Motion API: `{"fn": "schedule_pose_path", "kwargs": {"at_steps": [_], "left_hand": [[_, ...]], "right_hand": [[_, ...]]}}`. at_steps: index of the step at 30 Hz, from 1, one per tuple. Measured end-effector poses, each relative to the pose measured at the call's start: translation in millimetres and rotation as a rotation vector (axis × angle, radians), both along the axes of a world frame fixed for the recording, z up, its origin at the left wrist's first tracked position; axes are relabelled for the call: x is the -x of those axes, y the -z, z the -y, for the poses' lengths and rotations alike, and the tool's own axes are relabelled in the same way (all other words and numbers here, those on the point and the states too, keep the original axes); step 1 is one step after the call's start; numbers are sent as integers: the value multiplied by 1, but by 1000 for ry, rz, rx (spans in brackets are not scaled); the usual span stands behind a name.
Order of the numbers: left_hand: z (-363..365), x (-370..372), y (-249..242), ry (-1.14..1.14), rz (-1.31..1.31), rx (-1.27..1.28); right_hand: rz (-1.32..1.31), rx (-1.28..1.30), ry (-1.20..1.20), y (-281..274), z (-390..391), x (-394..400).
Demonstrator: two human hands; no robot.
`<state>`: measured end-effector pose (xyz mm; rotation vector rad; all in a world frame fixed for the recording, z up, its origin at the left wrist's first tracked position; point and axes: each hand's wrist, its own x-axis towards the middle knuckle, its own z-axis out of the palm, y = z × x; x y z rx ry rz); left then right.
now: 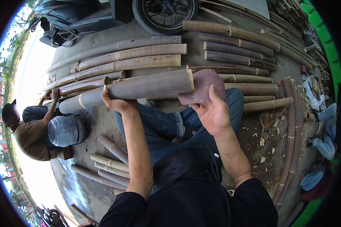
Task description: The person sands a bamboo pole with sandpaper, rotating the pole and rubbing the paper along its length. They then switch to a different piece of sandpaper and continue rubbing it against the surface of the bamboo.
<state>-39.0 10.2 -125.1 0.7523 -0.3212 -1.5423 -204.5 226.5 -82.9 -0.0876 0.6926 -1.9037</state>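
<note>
You sit outdoors on a concrete floor (pixel 102 125) scattered with wood chips (pixel 262 143). Split bamboo pieces (pixel 140 53) lie in rows ahead of you, darker ones (pixel 236 51) to their right, and long curved strips (pixel 291 132) run along the right side. A few shorter bamboo lengths (pixel 108 164) lie by your left arm. A scooter tyre (pixel 165 13) stands at the top edge. Another person (pixel 28 128) sits at the left beside a large water bottle (pixel 66 130), one hand on a bamboo piece there.

Your left hand (pixel 115 100) is closed around the bamboo section (pixel 136 90), fingers wrapped over its top edge near the middle, holding it level above your jeans-clad legs (pixel 170 125). Your right hand (pixel 214 111) is mostly open, fingers pointing up, its thumb and fingertips pressing a reddish-brown sheet of sandpaper (pixel 202 87) against the cut right end of that bamboo section. The sheet covers the end and curls over it.
</note>
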Motion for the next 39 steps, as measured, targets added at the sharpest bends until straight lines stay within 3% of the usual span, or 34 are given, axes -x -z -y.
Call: {"fn": "schedule_pose_path", "kwargs": {"at_steps": [6,9,14,17,18,20,21,25,27,28,30,34,36,39], "left_hand": [[6,-3,5,-16,87,201],[8,-4,13,-85,221,318],[7,-11,-5,-134,292,364],[7,-20,-20,-78,177,346],[8,-22,-25,-75,159,345],[9,-27,-28,-63,146,347],[10,-30,-29,-62,165,330],[7,-34,-34,-115,309,334],[6,-33,-35,-125,324,353],[5,-32,-35,-130,335,371],[-2,-26,-41,-130,335,353],[-14,-12,-52,-162,346,273],[-21,-8,-53,-125,342,270],[-26,-19,-55,-30,330,287]], "right_hand": [[16,-71,54,3,-19,12],[3,16,241,-20,-23,20],[-163,-53,341,19,-19,41],[-899,-402,413,61,-12,55],[-894,-398,417,67,-9,59],[-1329,-608,359,78,-5,65],[-1480,-653,447,78,-1,64],[-1650,-593,440,58,13,66],[-1539,-791,-109,22,18,57],[-1537,-787,-112,18,22,53],[-1774,-547,-351,12,29,47],[-1859,-582,-462,19,41,43],[-1772,-366,-316,25,44,47],[-1634,-284,-360,21,41,56]]}}
